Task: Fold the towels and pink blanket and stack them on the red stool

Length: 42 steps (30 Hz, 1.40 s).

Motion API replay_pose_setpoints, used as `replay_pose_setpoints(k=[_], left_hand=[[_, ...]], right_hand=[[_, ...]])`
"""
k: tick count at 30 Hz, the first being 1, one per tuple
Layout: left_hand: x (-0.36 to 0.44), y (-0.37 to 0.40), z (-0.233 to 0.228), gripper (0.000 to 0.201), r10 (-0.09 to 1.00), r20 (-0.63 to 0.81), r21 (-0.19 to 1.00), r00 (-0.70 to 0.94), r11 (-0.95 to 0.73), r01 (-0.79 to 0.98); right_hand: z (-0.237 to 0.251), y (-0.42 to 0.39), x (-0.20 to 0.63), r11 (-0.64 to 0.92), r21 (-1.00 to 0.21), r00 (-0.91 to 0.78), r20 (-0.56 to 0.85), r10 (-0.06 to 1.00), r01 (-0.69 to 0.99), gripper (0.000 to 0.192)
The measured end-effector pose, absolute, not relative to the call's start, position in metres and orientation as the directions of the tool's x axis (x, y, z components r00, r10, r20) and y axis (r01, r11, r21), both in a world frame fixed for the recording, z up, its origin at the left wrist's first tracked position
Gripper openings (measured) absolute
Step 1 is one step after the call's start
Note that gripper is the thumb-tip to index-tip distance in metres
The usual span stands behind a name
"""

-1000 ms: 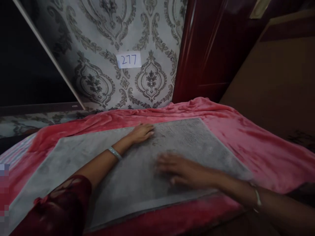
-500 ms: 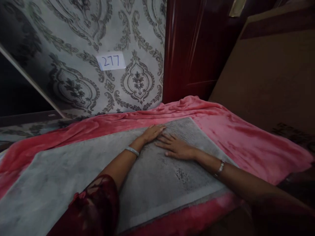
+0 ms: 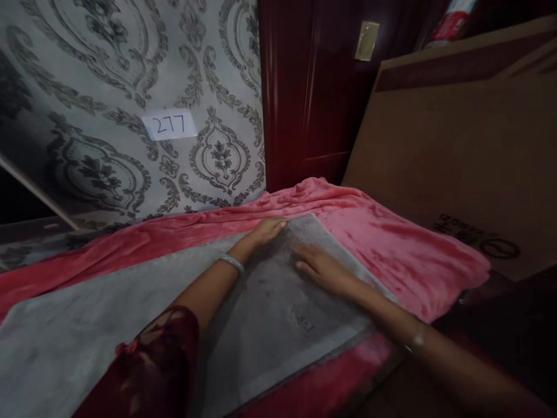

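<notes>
A grey towel (image 3: 270, 337) lies spread over a pink blanket (image 3: 383, 238), with its right part looking folded over. My left hand (image 3: 268, 230) rests flat on the towel close to its far edge, fingers stretched out. Right of it, my right hand (image 3: 326, 270) is on or just over the towel, its fingers extended and blurred by motion. Neither hand grasps anything. A patch of darker marks (image 3: 301, 319) shows on the towel nearer to me.
Behind the blanket stands a patterned wall (image 3: 221, 154) bearing a paper label (image 3: 172, 124) marked 277. A dark red door (image 3: 296, 87) adjoins it. On the right leans a large cardboard box (image 3: 452, 145), with a red-and-white object (image 3: 450, 23) above it.
The view has turned to the right, showing more of the cardboard box. My right hand has drawn away from my left, leaving a gap between them. My left hand stays on the towel.
</notes>
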<state>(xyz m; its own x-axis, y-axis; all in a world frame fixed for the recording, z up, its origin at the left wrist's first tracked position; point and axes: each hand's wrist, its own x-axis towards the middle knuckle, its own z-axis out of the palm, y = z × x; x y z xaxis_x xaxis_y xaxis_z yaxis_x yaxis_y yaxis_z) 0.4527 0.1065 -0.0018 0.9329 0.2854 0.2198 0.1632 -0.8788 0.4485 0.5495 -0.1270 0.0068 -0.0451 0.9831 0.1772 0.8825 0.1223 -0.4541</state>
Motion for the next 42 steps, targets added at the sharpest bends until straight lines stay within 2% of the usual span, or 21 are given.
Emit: replay_pose_setpoints(k=[3,7,11,17,19,21,23,25,28,31,38,40,42], left_hand=[[0.485,0.091,-0.008,0.06,0.278,0.103,0.454,0.955,-0.868,0.203],[0.492,0.077,-0.026,0.058,0.288,0.058,0.3,0.956,-0.918,0.258],[0.485,0.076,-0.029,0.06,0.274,0.043,0.245,0.961,-0.935,0.256],[0.485,0.075,-0.028,0.059,0.265,0.076,0.195,0.961,-0.949,0.247],[0.486,0.075,-0.028,0.059,0.253,0.073,0.185,0.965,-0.954,0.236],[0.487,0.075,-0.025,0.059,0.249,0.058,0.185,0.967,-0.954,0.235],[0.489,0.074,-0.021,0.059,0.248,0.025,0.188,0.969,-0.953,0.239],[0.488,0.072,-0.015,0.059,0.254,-0.003,0.182,0.967,-0.951,0.251],[0.479,0.067,-0.013,0.06,0.333,0.029,0.154,0.942,-0.933,0.325],[0.465,0.06,-0.017,0.062,0.401,0.044,0.14,0.915,-0.909,0.391],[0.436,0.056,-0.006,0.062,0.383,-0.088,0.168,0.919,-0.904,0.393],[0.404,0.06,0.002,0.062,0.492,-0.038,0.143,0.87,-0.859,0.492],[0.36,0.063,0.005,0.064,0.686,0.017,0.101,0.727,-0.725,0.681]], right_hand=[[-0.009,-0.08,0.566,-0.118,-0.278,0.15,0.098,0.984,0.953,0.068],[-0.025,-0.081,0.571,-0.177,-0.159,0.181,0.007,0.984,0.971,0.071],[-0.04,-0.141,0.565,-0.147,-0.181,0.148,-0.009,0.989,0.972,0.073],[-0.055,-0.224,0.558,-0.112,-0.271,0.129,0.044,0.991,0.956,0.069],[-0.04,-0.219,0.565,-0.11,-0.332,0.129,0.038,0.991,0.937,0.062],[-0.018,-0.193,0.576,-0.112,-0.37,0.16,0.101,0.982,0.922,0.057],[0.002,-0.151,0.589,-0.13,-0.334,0.207,0.206,0.956,0.934,0.06],[0.01,-0.108,0.598,-0.215,-0.29,0.275,0.184,0.944,0.933,0.062],[-0.004,-0.066,0.604,-0.31,-0.226,0.344,0.133,0.929,0.924,0.06],[-0.033,-0.056,0.605,-0.279,-0.178,0.306,0.143,0.941,0.944,0.058],[-0.054,-0.062,0.611,-0.284,-0.125,0.299,0.126,0.946,0.951,0.061],[-0.056,-0.062,0.613,-0.285,-0.113,0.299,0.137,0.944,0.952,0.061],[-0.06,-0.061,0.615,-0.279,-0.112,0.295,0.162,0.942,0.954,0.062]])
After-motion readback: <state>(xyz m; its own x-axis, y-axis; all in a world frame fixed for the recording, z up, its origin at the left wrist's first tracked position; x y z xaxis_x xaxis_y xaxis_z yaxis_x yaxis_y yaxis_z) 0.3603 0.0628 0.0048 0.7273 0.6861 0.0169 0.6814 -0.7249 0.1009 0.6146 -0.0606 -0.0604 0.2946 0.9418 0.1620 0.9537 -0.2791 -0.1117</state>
